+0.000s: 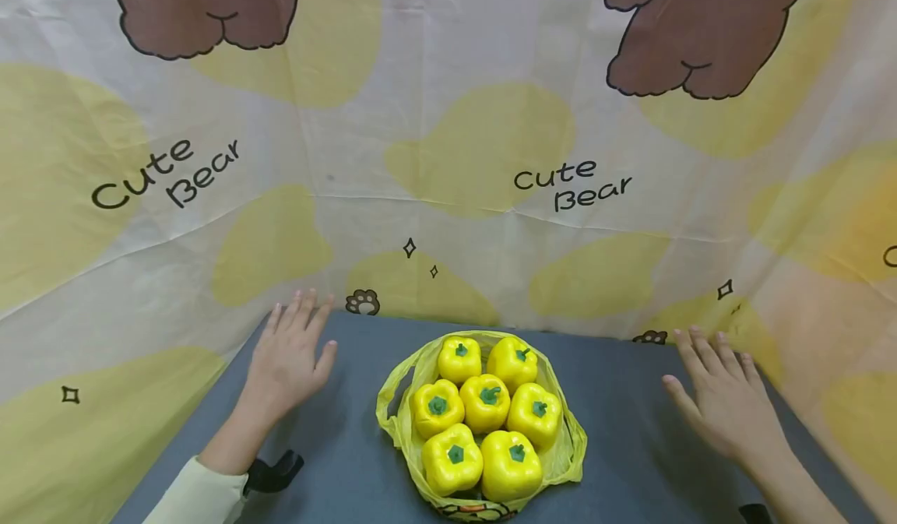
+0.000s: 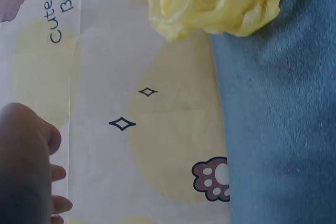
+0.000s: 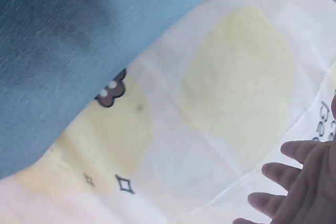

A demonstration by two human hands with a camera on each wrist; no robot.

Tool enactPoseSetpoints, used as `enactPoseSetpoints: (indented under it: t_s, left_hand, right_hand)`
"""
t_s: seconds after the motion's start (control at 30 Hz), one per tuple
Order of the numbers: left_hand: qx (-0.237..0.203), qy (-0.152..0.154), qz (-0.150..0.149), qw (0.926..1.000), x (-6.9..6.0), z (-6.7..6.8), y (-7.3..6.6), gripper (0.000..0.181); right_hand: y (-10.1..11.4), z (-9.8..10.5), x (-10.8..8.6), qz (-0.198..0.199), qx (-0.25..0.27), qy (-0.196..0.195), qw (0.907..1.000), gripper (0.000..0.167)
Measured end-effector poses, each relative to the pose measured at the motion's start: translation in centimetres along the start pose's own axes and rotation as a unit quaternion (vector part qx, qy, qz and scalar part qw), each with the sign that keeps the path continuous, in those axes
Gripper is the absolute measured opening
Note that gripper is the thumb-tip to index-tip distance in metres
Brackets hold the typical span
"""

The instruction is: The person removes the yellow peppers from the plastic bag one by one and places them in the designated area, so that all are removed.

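Several yellow bell peppers (image 1: pixel 485 403) with green stems sit grouped in an opened yellow plastic bag (image 1: pixel 571 450) on the grey-blue table. To the left of the bag, the left hand (image 1: pixel 287 360) is spread palm down with fingers straight, holding nothing. The right hand (image 1: pixel 729 399), on the other side, is likewise spread and apart from the bag. In the left wrist view the crumpled side of the bag (image 2: pixel 220 3) shows at the top, with part of the left hand (image 2: pixel 26 166) at the lower left. The right wrist view shows the fingers of the right hand (image 3: pixel 304 182).
A printed cloth (image 1: pixel 455 150) with bears and lettering hangs behind and along both sides of the table (image 1: pixel 357 415). Dark straps are on the left wrist (image 1: pixel 273 473) and near the right wrist (image 1: pixel 755 513).
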State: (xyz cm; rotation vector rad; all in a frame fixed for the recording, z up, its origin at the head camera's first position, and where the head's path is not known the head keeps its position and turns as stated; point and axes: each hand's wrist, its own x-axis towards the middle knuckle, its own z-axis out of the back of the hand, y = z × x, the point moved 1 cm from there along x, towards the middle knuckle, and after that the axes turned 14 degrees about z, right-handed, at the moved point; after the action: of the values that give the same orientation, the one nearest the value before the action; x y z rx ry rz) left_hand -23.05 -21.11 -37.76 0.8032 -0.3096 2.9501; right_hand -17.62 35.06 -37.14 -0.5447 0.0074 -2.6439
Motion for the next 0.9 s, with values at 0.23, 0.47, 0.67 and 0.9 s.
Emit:
enactPoseSetpoints:
  t_s: [0.23,0.47,0.67,0.9]
  left_hand:
    - [-0.094,0.004,0.007,0.9955,-1.2,-0.1,-0.9,0.058]
    - [-0.191,0.089,0.04,0.9768,-2.4,-0.5,-2.2,0.055]
    - [-0.275,0.164,0.071,0.9448,-3.2,-1.5,-3.2,0.053]
    - [-0.343,0.247,0.106,0.8999,-4.1,-2.6,-4.4,0.054]
  right_hand:
    - [2.3,0.8,0.8,0.006,0.04,-0.032,0.9987,0.068]
    - [4.7,0.8,1.8,0.019,0.139,-0.077,0.9871,0.057]
    - [6.8,0.1,2.5,0.014,0.223,-0.1,0.9696,0.053]
    - [8.7,-1.4,3.0,0.006,0.325,-0.093,0.9412,0.05]
